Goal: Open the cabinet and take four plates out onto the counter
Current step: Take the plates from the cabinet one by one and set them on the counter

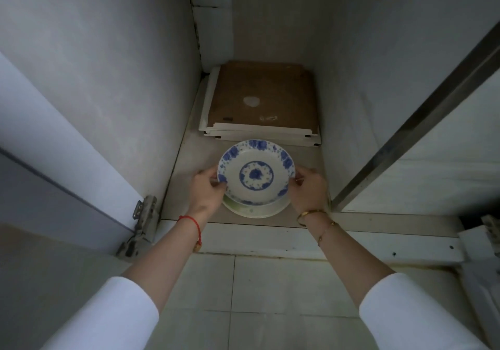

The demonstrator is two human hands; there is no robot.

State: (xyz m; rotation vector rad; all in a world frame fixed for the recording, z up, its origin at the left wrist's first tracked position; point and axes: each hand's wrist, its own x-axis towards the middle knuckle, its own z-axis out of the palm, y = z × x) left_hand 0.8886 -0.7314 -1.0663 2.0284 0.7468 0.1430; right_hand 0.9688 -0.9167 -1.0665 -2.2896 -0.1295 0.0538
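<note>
Cabinet: your cabinet [121, 79] stands open, its door at the frame's left edge.
Plate: the blue plate [255, 175] is mid-frame, seemingly raised just over a lower plate [254, 210] on the cabinet floor.
Left hand: your left hand [207, 190] pinches the plate's left rim.
Right hand: your right hand [308, 190] pinches its right rim.
Done: the opening. No worktop is in view, so you cannot count plates already out.
Left: probably carrying this plate out, then the others.
Writing: none readable.
</note>
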